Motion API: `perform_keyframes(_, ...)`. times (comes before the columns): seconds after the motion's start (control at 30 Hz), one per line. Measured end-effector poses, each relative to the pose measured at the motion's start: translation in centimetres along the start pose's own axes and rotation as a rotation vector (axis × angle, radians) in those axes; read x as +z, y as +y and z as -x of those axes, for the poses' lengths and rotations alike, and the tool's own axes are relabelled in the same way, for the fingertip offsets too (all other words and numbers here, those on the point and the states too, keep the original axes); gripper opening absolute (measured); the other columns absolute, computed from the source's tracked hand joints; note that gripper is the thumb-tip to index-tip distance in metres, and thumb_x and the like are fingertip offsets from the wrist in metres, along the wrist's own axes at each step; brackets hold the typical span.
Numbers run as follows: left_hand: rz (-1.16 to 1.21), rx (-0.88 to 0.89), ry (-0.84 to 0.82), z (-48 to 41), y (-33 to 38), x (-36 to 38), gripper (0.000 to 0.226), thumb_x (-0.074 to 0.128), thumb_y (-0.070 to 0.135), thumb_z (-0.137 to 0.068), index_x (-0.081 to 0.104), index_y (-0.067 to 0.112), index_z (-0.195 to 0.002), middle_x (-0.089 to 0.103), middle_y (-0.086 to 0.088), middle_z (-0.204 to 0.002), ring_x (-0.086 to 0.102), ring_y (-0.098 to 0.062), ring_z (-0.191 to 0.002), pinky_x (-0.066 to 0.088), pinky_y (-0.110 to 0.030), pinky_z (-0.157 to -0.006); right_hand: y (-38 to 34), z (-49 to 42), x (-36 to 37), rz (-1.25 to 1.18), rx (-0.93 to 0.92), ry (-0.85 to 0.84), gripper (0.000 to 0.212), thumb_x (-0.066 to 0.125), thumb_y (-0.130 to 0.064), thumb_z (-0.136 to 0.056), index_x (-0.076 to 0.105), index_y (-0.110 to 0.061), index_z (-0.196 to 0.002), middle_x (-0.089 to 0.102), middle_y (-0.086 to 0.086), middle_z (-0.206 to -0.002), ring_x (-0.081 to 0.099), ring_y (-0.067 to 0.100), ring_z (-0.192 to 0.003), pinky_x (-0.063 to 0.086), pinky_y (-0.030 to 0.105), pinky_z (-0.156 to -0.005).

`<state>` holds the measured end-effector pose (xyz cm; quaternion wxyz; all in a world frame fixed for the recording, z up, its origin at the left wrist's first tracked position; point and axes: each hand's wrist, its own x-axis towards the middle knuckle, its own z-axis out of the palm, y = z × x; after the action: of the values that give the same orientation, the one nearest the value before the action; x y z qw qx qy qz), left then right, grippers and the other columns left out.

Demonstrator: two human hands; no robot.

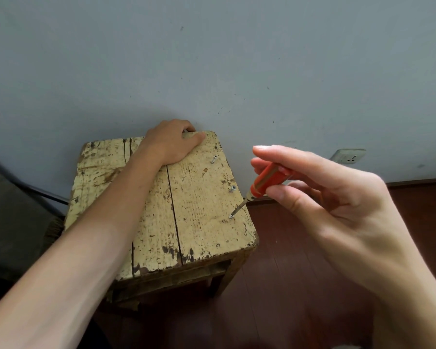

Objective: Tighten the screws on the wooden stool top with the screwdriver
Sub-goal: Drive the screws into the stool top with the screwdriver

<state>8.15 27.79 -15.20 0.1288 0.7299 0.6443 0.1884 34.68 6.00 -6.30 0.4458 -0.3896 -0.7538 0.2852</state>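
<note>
A worn, yellow-painted wooden stool top stands against the wall. Three screws run along its right side: a far one sticking up, a middle one and a near one. My right hand pinches the orange handle of a small screwdriver, and the tip sits on the near screw. My left hand grips the far edge of the stool top, fingers curled over the back, forearm lying across the boards.
A grey wall rises right behind the stool. A white wall socket sits low on the right. Dark reddish wood floor lies to the right and front. A dark object with a cable is on the left.
</note>
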Motion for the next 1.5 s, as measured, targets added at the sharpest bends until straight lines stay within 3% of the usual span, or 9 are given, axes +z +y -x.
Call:
perform_keyframes(0.33,0.004,0.003,0.001,0.0,0.0,0.0,0.054,0.048,0.075,-0.091,0.068,0.033,-0.118,0.067,0.004,-0.125,0.06,-0.024,-0.114,0.044,-0.039,-0.087,0.1,-0.5,1.2,0.16,-0.059,0.127,0.033,0.081,-0.022,-0.095,0.075,-0.037,-0.124,0.072,-0.005,-0.103,0.071,0.023,-0.1,0.053,0.031,-0.079)
perform_keyframes(0.43,0.004,0.007,0.003,0.0,-0.1,0.0,0.052,0.048,0.074,-0.092,0.068,0.034,-0.116,0.068,0.005,-0.123,0.06,-0.023,-0.111,0.041,-0.037,-0.083,0.0,-0.4,0.7,0.138,-0.046,0.073,0.04,0.076,-0.019,-0.099,0.072,-0.035,-0.135,0.073,-0.005,-0.114,0.072,0.024,-0.108,0.054,0.028,-0.082)
perform_keyframes(0.57,0.009,0.008,0.001,0.0,-0.1,0.0,0.051,0.048,0.074,-0.092,0.068,0.034,-0.116,0.068,0.006,-0.123,0.06,-0.023,-0.112,0.044,-0.038,-0.086,0.0,0.1,0.0,0.023,-0.005,-0.032,0.05,0.066,-0.011,-0.104,0.065,-0.036,-0.147,0.072,-0.006,-0.133,0.074,0.023,-0.116,0.058,0.033,-0.096)
perform_keyframes(0.87,0.004,0.002,-0.004,-0.1,-0.1,0.0,0.055,0.048,0.076,-0.091,0.068,0.033,-0.118,0.067,0.004,-0.126,0.06,-0.023,-0.114,0.046,-0.039,-0.089,0.0,0.0,0.0,0.019,-0.002,0.013,0.041,0.072,-0.015,-0.101,0.072,-0.04,-0.133,0.077,-0.011,-0.127,0.075,0.019,-0.118,0.06,0.045,-0.095)
perform_keyframes(1.1,0.0,0.011,0.003,-0.1,-0.1,0.1,0.054,0.047,0.075,-0.091,0.068,0.033,-0.118,0.068,0.004,-0.125,0.06,-0.023,-0.113,0.044,-0.038,-0.086,0.6,-0.4,0.9,0.097,-0.035,0.166,0.039,0.083,-0.02,-0.094,0.071,-0.044,-0.122,0.071,-0.005,-0.1,0.073,0.024,-0.099,0.055,0.034,-0.082)
perform_keyframes(1.2,-0.002,0.002,0.002,-0.2,-0.2,0.2,0.054,0.047,0.075,-0.091,0.068,0.034,-0.118,0.068,0.004,-0.125,0.06,-0.024,-0.114,0.043,-0.038,-0.086,0.8,-0.5,0.9,0.134,-0.049,0.185,0.034,0.083,-0.022,-0.094,0.074,-0.04,-0.123,0.072,-0.005,-0.102,0.073,0.024,-0.099,0.052,0.027,-0.079)
perform_keyframes(1.4,0.002,0.005,0.002,-0.2,-0.2,0.1,0.055,0.047,0.075,-0.091,0.068,0.033,-0.12,0.068,0.004,-0.126,0.06,-0.024,-0.114,0.044,-0.039,-0.087,0.6,0.0,-0.3,0.013,-0.014,0.005,0.048,0.068,-0.015,-0.103,0.065,-0.035,-0.147,0.073,-0.005,-0.13,0.074,0.026,-0.117,0.059,0.042,-0.09)
perform_keyframes(1.5,0.006,0.007,0.003,-0.2,-0.2,0.1,0.054,0.047,0.075,-0.091,0.068,0.033,-0.119,0.067,0.004,-0.126,0.06,-0.023,-0.113,0.044,-0.038,-0.086,0.5,0.1,-0.4,-0.011,0.0,0.001,0.051,0.067,-0.01,-0.103,0.065,-0.038,-0.146,0.075,-0.007,-0.131,0.075,0.021,-0.118,0.059,0.039,-0.096)
